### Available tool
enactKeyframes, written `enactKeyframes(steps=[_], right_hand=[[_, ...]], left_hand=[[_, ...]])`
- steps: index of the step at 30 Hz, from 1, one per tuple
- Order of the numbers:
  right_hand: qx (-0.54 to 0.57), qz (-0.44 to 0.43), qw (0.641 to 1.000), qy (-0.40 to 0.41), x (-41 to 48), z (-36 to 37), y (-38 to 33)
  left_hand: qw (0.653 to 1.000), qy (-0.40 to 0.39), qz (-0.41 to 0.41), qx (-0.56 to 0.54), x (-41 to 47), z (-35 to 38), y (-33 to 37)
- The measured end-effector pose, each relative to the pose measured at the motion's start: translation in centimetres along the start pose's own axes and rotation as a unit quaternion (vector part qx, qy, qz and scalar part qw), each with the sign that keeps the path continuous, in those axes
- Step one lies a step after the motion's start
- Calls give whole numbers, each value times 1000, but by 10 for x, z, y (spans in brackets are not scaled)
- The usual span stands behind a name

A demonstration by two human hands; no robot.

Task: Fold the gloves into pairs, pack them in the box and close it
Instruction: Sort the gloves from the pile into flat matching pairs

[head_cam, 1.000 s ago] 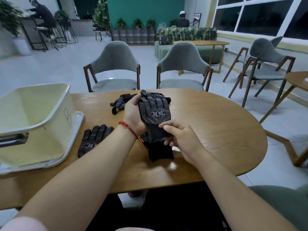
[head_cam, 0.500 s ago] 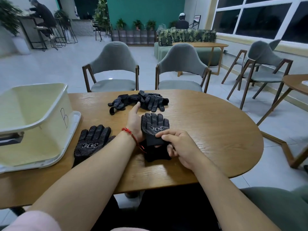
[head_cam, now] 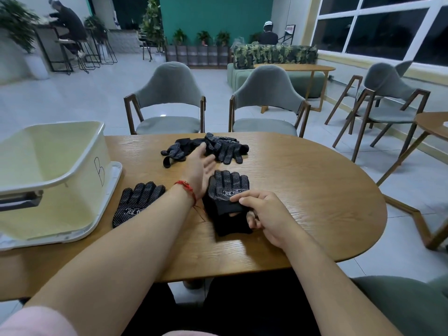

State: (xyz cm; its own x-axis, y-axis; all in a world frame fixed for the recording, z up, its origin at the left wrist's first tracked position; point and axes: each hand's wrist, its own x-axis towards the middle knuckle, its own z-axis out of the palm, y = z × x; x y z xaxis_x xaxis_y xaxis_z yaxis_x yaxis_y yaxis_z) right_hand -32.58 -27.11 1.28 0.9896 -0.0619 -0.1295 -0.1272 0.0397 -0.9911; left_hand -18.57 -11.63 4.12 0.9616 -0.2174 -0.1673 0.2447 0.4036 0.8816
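While the right grip [head_cam: 266, 215] pinches the glove pair [head_cam: 229, 187] at its cuff, the left grip [head_cam: 200, 169] hovers released just beside it.

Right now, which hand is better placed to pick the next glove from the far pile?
Left, I'd judge. The left hand is open with fingertips at the far pile; the right hand pinches the cuff of the stacked gloves.

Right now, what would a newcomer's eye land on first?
The black dotted glove at the near middle of the table, its cuff in the grip of the right hand. The open left hand reaches toward the glove pile beyond; the cream box stands open at left.
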Motion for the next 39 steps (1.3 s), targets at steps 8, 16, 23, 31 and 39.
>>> enactKeyframes(steps=[8, 16, 23, 31, 39], right_hand=[[-23, -17, 1000, -1, 1, 0, 3], [-54, -50, 997, 5, 1, 1, 7], [-44, -38, 998, 2, 3, 0, 8], [-40, -28, 999, 9, 2, 1, 6], [-41, -11, 999, 23, -1, 4, 3]], left_hand=[[884, 54, 195, 422, -44, -34, 8], [758, -9, 254, 600, -80, -54, -22], [748, -37, 297, 593, -84, -69, -38], [722, -4, 313, 617, -89, -68, -42], [721, -7, 307, 621, -89, -66, -42]])
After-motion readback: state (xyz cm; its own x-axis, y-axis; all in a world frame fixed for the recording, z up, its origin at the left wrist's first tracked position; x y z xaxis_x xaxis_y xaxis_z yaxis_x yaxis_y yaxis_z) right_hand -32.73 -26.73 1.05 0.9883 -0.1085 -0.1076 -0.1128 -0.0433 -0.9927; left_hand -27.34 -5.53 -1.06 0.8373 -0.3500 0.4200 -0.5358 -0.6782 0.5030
